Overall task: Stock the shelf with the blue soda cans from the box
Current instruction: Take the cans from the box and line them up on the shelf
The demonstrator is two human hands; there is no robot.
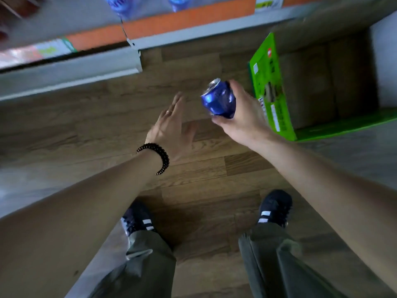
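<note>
The right hand (240, 117) is wrapped around a blue soda can (219, 100) just right of the frame's centre, thumb under its lower end and fingers curled over the far side, with the silver top tilted toward the upper left. The left hand (171, 127) hangs beside it, left of centre, fingers straight and spread, holding nothing; a dark bead bracelet (160, 157) sits on that wrist. The can is in the air over the wooden floor (107, 117), between the green cardboard box (270, 87) at the right of the frame and the shelf (71, 69) running along the upper left.

The picture is smeared by movement, so the main risk, as I judge it, is a fast swing toward the shelf: a can carried tilted and held by only part of its side could slip and fall to the floor by the feet, denting it. It could also knock the grey shelf edge or the blue cans (120, 5) already standing at the top of the frame and tip them. The open box flap sticks up close to the right wrist and might be caught on the next reach.

Nothing can be read. The box flap carries a red round mark and white label patches, and the shelf has orange and green strips, but all lettering is blurred; the can's brand is not legible either.
</note>
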